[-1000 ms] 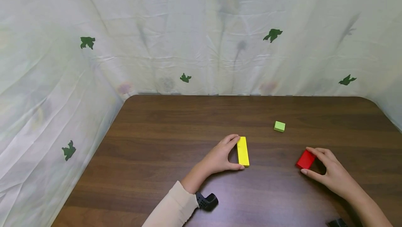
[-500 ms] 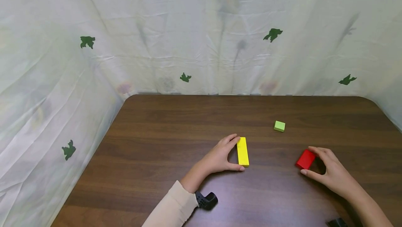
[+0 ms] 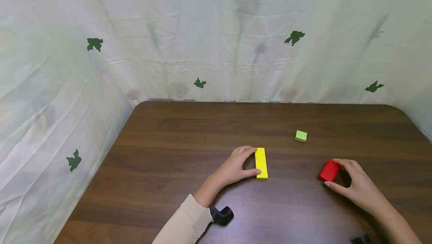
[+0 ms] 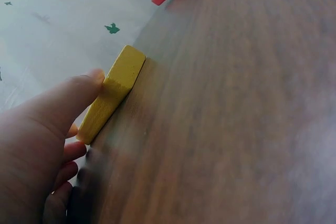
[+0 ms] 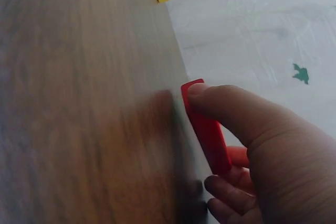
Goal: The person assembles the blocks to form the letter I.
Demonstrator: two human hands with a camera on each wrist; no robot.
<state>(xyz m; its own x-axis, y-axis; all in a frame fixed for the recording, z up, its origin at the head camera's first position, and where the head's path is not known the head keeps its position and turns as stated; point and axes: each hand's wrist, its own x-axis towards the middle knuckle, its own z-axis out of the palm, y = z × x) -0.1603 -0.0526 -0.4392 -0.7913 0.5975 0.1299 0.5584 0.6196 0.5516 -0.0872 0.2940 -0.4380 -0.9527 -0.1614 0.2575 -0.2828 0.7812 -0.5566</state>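
Note:
A long yellow wooden block (image 3: 261, 161) lies on the table in front of my left hand (image 3: 233, 166). The left thumb rests on its near part and the fingertips meet its far corner. In the left wrist view the thumb lies along one edge of the yellow block (image 4: 116, 82). Farther right, my right hand (image 3: 361, 187) grips a red block (image 3: 329, 170), with thumb at the near corner and fingers at the far one. The right wrist view has the thumb pressed on one end of the red block (image 5: 208, 132), its other end beside the fingers.
A small light green block (image 3: 300, 136) sits on the dark wooden table (image 3: 189, 131), beyond and between the two hands. Black wrist devices are on both arms, the left one (image 3: 222, 216) showing more fully. Pale cloth (image 3: 216, 41) printed with leaf shapes hangs behind the table.
My left thumb has shifted from the near end of the yellow block up onto its near part. The right hand and the red and green blocks look almost the same.

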